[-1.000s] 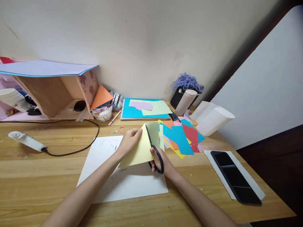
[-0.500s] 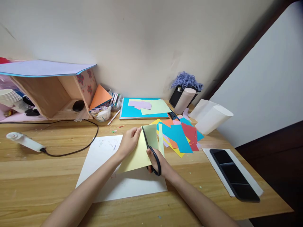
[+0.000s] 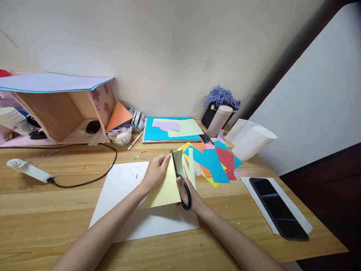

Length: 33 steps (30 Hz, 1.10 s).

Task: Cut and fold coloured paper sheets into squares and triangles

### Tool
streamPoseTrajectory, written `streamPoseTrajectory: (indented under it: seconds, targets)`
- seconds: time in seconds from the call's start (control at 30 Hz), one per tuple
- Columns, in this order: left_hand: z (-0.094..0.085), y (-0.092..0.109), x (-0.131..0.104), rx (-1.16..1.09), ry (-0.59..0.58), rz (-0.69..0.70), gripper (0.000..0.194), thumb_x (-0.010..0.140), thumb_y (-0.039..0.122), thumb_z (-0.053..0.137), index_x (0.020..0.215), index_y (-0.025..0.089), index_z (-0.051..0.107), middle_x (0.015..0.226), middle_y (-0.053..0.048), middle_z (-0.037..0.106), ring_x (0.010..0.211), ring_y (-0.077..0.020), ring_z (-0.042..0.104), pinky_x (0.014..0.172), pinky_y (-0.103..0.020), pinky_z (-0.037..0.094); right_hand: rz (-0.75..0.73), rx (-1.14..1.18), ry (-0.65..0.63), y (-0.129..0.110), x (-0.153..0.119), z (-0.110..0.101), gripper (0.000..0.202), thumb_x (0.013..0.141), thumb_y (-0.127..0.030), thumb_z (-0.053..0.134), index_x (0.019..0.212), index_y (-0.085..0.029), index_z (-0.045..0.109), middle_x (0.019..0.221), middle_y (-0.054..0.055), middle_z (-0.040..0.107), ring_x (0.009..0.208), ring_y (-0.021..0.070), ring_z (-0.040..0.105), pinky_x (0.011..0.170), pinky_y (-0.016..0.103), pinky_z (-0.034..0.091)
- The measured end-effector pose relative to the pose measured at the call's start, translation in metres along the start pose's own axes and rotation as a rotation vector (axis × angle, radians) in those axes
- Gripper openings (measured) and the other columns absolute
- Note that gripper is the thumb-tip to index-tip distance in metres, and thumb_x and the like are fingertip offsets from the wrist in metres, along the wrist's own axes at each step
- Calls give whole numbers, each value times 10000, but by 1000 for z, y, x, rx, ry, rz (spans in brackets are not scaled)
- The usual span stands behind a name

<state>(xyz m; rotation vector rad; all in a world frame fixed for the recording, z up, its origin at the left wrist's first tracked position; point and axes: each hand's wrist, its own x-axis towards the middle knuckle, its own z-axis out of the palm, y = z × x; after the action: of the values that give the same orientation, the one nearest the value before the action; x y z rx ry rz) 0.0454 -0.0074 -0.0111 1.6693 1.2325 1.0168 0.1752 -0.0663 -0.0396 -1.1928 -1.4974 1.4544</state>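
Note:
My left hand (image 3: 154, 171) pinches the far edge of a pale yellow sheet of paper (image 3: 162, 194), thumb on top, holding it tilted above a white sheet (image 3: 113, 203). In my right hand (image 3: 190, 194) are black-handled scissors (image 3: 185, 195), their blades lying along the yellow paper and closed or nearly closed near my left thumb. To the right of the blades, a cut part of the paper (image 3: 178, 157) bends away. A narrow pale yellow strip (image 3: 191, 165) lies just beyond my right hand. Some of my right fingers are hidden under the paper.
Coloured paper scraps (image 3: 214, 163) lie to the right, with a phone (image 3: 278, 209) nearer the edge. Stacked sheets (image 3: 152, 130), a pen holder with purple yarn (image 3: 221, 97) and a white paper roll (image 3: 254, 143) stand behind. A corded white device (image 3: 29, 170) is at left.
The scissor blades have come together further along the yellow paper, and the cut part at right now curls away more. Both hands have shifted very slightly to the right.

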Motion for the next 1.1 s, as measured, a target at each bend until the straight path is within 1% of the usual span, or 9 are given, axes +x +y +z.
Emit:
streamPoseTrajectory:
  seconds: [0.3, 0.4, 0.53, 0.63, 0.7, 0.77, 0.9, 1.0, 1.1]
  targets:
    - [5, -2, -1, 10, 5, 13, 368, 832, 443, 351, 583, 177, 403, 552, 34, 412, 542, -113, 380, 511, -216, 278, 30, 10, 86, 6, 4, 0, 508, 733, -686, 338, 670, -187, 409, 413, -59, 403, 310, 94, 435, 278, 175, 338]
    - [-3, -11, 6, 117, 41, 17, 381, 824, 446, 356, 557, 180, 409, 522, 31, 422, 523, -122, 385, 507, -227, 259, 24, 99, 119, 5, 8, -6, 542, 707, -722, 318, 667, -187, 396, 373, -80, 365, 281, 79, 410, 287, 163, 330]
    - [-33, -31, 20, 389, 91, -21, 375, 809, 437, 382, 540, 184, 449, 560, -12, 519, 557, -161, 449, 520, -249, 245, 10, 189, 270, 0, 15, -29, 554, 703, -730, 304, 664, -186, 400, 367, -82, 365, 267, 69, 391, 278, 157, 317]
    - [-50, -44, 25, 625, 39, -147, 338, 810, 433, 392, 612, 183, 507, 655, -50, 575, 624, -197, 503, 548, -264, 273, 41, 144, 414, -3, 20, -53, 486, 712, -665, 413, 643, -184, 417, 371, -78, 381, 269, 66, 379, 272, 161, 324]
    - [-49, -48, 25, 704, 92, -142, 287, 803, 427, 422, 752, 172, 543, 807, -88, 591, 733, -225, 531, 599, -279, 318, 46, 123, 483, -5, 23, -66, 452, 712, -625, 462, 633, -182, 429, 374, -73, 393, 279, 67, 385, 272, 160, 326]
    - [-38, -47, 25, 735, 116, -25, 312, 783, 430, 471, 917, 156, 536, 972, -124, 560, 885, -254, 515, 691, -306, 349, 29, 124, 539, -7, 24, -77, 436, 708, -607, 483, 627, -182, 435, 366, -72, 394, 277, 67, 384, 269, 160, 320]
    - [-10, -36, 30, 724, -130, 139, 450, 684, 457, 596, 1032, 183, 513, 1011, -98, 561, 972, -270, 476, 792, -344, 333, 23, 177, 617, -10, 24, -91, 412, 703, -585, 505, 626, -186, 436, 356, -73, 397, 268, 69, 383, 257, 163, 316]
    - [1, -30, 40, 677, -259, 96, 481, 581, 426, 681, 980, 201, 536, 950, -64, 583, 904, -257, 501, 730, -322, 345, 51, 241, 662, -8, 26, -100, 408, 704, -575, 508, 610, -187, 425, 359, -69, 399, 269, 75, 397, 242, 165, 309]
    - [0, -29, 51, 580, -364, 46, 372, 571, 399, 666, 858, 197, 544, 813, -29, 585, 741, -209, 515, 605, -271, 340, 46, 297, 704, -4, 29, -109, 413, 704, -580, 505, 602, -189, 422, 355, -74, 392, 253, 68, 378, 227, 163, 288]
